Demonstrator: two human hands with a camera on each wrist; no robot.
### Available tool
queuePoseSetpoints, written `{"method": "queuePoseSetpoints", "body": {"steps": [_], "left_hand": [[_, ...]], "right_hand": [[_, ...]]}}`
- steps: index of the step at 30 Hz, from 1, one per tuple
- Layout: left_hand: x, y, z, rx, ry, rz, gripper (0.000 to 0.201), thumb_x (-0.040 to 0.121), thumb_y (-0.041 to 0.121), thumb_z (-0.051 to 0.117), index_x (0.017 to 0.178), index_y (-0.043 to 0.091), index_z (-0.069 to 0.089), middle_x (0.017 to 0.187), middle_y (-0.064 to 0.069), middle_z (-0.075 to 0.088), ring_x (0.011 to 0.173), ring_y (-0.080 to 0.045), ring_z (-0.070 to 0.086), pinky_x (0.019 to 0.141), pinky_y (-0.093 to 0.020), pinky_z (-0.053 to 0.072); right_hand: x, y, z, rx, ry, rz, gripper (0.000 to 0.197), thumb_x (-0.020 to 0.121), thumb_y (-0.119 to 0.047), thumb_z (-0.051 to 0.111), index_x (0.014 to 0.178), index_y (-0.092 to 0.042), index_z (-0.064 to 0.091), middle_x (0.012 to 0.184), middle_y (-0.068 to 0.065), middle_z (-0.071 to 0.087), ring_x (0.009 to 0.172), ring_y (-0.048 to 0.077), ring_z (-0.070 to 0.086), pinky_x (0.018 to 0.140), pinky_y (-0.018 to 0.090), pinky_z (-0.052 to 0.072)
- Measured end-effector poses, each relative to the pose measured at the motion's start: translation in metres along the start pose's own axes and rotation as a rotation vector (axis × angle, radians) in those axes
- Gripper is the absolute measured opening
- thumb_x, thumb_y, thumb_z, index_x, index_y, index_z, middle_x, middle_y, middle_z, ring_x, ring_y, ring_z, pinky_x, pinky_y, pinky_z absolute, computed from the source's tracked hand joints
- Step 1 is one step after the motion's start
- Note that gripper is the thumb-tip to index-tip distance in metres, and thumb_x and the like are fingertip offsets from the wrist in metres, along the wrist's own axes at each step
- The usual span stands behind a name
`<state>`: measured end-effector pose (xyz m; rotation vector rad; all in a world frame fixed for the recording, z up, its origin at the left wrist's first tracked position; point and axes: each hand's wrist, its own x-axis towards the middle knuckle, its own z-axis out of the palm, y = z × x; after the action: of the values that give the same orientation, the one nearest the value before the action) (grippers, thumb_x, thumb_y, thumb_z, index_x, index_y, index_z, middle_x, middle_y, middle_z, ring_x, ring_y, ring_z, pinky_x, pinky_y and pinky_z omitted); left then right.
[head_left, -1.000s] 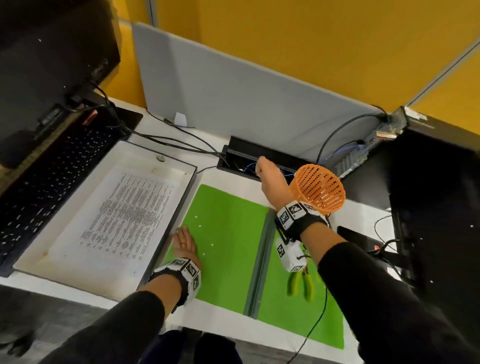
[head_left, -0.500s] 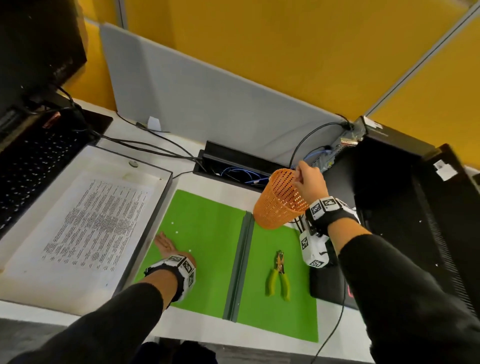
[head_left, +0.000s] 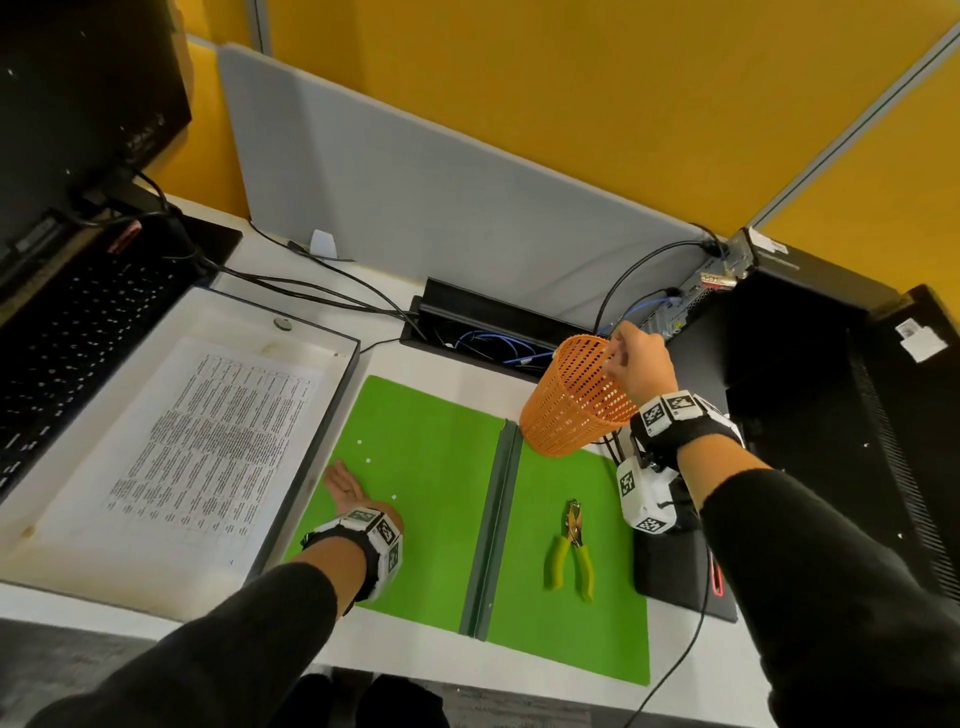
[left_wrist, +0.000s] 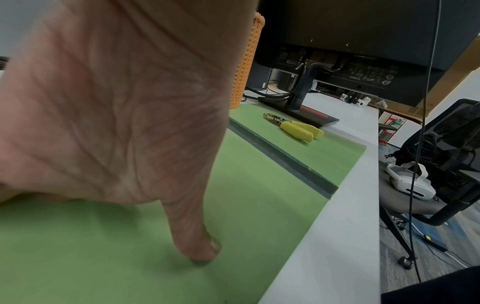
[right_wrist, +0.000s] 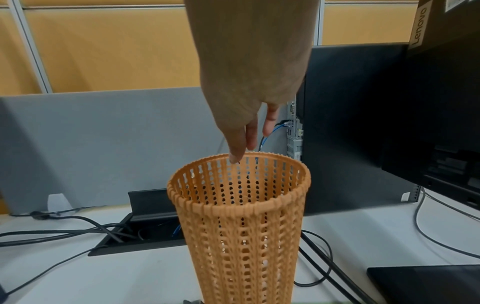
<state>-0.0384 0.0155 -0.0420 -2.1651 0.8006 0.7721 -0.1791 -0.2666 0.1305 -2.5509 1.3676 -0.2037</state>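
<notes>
An orange mesh basket (head_left: 571, 400) stands mouth-up at the back right corner of the green mat (head_left: 426, 467), its base at the mat's edge in the left wrist view (left_wrist: 246, 61). My right hand (head_left: 615, 348) reaches down over it and pinches the far rim (right_wrist: 241, 152). The basket (right_wrist: 241, 226) looks empty. My left hand (head_left: 343, 486) lies flat, palm down, on the mat's left half (left_wrist: 103, 257) and holds nothing. Pliers (head_left: 571, 551) with yellow-green handles lie on the right half, also seen in the left wrist view (left_wrist: 296, 127).
A white tray (head_left: 223, 312) with a printed sheet sits left of the mat, a black keyboard (head_left: 67, 332) beyond it. A cable box (head_left: 478, 322) with loose cables lies behind. A monitor base (head_left: 675, 571), a monitor (head_left: 909, 467) and a computer tower (head_left: 805, 364) crowd the right.
My right hand swung the basket from sideways in the air to mouth-up and lowered it to the mat's back right corner. The pliers came into full view. The left hand stayed flat.
</notes>
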Motion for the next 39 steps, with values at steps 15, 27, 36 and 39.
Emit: {"method": "queuePoseSetpoints", "body": {"steps": [15, 27, 36, 39], "left_hand": [[-0.015, -0.021, 0.022, 0.05, 0.19, 0.174, 0.087, 0.094, 0.049, 0.041, 0.148, -0.003, -0.005, 0.151, -0.034, -0.013, 0.143, -0.045, -0.005, 0.117, -0.051, 0.008], [-0.019, -0.049, 0.045, -0.472, 0.331, 0.345, 0.113, 0.075, 0.046, 0.071, 0.148, -0.001, 0.0, 0.159, -0.013, -0.006, 0.148, -0.026, -0.003, 0.12, -0.045, 0.011], [-0.022, -0.04, 0.04, -0.428, 0.299, 0.277, 0.116, 0.073, 0.043, 0.074, 0.148, -0.002, -0.002, 0.158, -0.014, -0.006, 0.148, -0.027, -0.003, 0.119, -0.048, 0.016], [-0.022, -0.041, 0.041, -0.437, 0.305, 0.278, 0.114, 0.074, 0.042, 0.074, 0.148, -0.002, -0.001, 0.158, -0.014, -0.007, 0.148, -0.027, -0.002, 0.119, -0.047, 0.017]], "right_hand": [[-0.031, -0.116, 0.094, 0.139, -0.093, -0.445, 0.005, 0.084, -0.007, 0.052, 0.085, -0.007, 0.058, 0.08, 0.007, 0.056, 0.076, 0.022, 0.051, 0.062, 0.032, 0.038], [-0.125, -0.107, 0.206, 0.166, -0.509, -0.488, 0.015, 0.076, -0.008, 0.072, 0.091, -0.008, 0.071, 0.096, 0.01, 0.066, 0.088, 0.025, 0.062, 0.081, 0.041, 0.052], [-0.132, -0.109, 0.21, 0.196, -0.442, -0.518, 0.011, 0.078, -0.013, 0.07, 0.087, -0.008, 0.071, 0.092, 0.008, 0.065, 0.084, 0.022, 0.06, 0.075, 0.035, 0.05], [-0.132, -0.113, 0.211, 0.171, -0.444, -0.543, 0.01, 0.078, -0.014, 0.069, 0.086, -0.008, 0.072, 0.092, 0.007, 0.066, 0.085, 0.022, 0.061, 0.075, 0.036, 0.051]]}}
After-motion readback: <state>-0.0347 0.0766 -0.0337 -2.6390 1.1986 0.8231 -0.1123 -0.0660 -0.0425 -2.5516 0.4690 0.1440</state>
